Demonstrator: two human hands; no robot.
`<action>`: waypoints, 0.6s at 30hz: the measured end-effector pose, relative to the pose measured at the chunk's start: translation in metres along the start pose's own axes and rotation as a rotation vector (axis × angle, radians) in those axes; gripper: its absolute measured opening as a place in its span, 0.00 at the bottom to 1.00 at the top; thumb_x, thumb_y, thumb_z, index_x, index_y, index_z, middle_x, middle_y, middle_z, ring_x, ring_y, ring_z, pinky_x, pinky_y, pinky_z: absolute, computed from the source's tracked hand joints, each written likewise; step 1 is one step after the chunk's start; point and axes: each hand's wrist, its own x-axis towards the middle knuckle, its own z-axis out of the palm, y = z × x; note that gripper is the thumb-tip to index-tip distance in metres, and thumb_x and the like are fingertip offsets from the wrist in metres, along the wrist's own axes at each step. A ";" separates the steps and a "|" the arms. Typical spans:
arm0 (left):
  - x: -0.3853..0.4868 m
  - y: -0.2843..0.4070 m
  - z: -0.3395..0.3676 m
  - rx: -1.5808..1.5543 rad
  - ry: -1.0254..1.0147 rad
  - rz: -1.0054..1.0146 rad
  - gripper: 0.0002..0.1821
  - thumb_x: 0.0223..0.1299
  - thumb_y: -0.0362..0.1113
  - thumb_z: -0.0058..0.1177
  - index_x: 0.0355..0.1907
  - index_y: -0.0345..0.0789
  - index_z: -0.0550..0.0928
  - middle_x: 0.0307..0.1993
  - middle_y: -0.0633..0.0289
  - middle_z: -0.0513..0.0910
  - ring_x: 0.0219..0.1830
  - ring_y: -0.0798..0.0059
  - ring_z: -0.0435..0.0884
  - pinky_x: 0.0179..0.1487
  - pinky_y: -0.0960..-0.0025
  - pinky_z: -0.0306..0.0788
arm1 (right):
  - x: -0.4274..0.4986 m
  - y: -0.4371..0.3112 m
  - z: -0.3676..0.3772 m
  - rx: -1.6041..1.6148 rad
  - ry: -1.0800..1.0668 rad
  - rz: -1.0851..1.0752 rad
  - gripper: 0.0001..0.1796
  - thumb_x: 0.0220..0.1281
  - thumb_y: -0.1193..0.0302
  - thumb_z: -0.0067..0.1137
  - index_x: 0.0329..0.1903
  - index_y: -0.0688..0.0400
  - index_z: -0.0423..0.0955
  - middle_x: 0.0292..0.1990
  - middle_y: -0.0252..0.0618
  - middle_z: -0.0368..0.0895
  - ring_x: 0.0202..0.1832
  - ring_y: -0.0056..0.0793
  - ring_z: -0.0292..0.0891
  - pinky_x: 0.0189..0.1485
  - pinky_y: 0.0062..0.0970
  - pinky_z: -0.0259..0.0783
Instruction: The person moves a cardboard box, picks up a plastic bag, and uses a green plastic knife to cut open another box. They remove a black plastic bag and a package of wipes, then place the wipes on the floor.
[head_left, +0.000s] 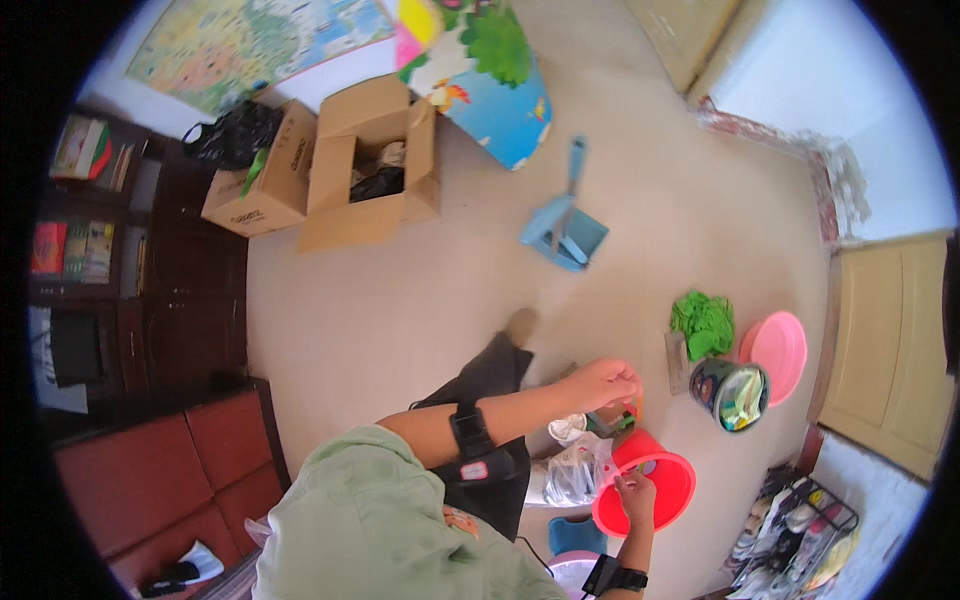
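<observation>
My left hand (602, 384) is raised with its fingers curled together. A thin orange strip (639, 406) shows just under its fingertips; whether the fingers hold it I cannot tell. Lower down, my right hand (637, 496) pinches the edge of a clear plastic bag (576, 474) over the mouth of a red plastic bucket (681, 487). The bucket is tilted, and a small pale round thing (646, 468) shows inside it. Beside the bag stands a white cup-like container (567, 427), partly covered by my left forearm.
A patterned bin (705, 382), a pink basin (780, 356) and green cloth (703, 324) are on the right. Ahead stands a blue dustpan (574, 236) with a brush. Cardboard boxes (360, 120) sit by the dark cabinet (195, 247). A shoe rack (799, 532) lines the wall.
</observation>
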 end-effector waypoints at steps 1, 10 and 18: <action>-0.020 0.004 -0.020 0.004 0.028 0.005 0.10 0.63 0.38 0.46 0.44 0.36 0.74 0.39 0.68 0.77 0.41 0.85 0.73 0.40 0.78 0.66 | 0.002 -0.023 0.012 -0.034 -0.007 -0.039 0.13 0.47 0.64 0.63 0.22 0.62 0.76 0.20 0.46 0.77 0.24 0.37 0.76 0.29 0.31 0.70; -0.160 0.017 -0.239 -0.105 0.254 0.361 0.06 0.61 0.32 0.46 0.39 0.34 0.75 0.35 0.67 0.77 0.39 0.84 0.73 0.41 0.80 0.66 | 0.072 -0.270 0.148 -0.288 -0.153 -0.431 0.13 0.49 0.64 0.61 0.20 0.62 0.74 0.22 0.46 0.74 0.26 0.43 0.73 0.29 0.37 0.68; -0.323 0.040 -0.509 -0.122 0.553 0.332 0.06 0.62 0.33 0.46 0.39 0.37 0.76 0.34 0.69 0.78 0.39 0.84 0.74 0.42 0.79 0.67 | 0.113 -0.530 0.372 -0.288 -0.334 -0.636 0.12 0.50 0.64 0.59 0.21 0.60 0.74 0.23 0.45 0.73 0.29 0.47 0.71 0.32 0.39 0.69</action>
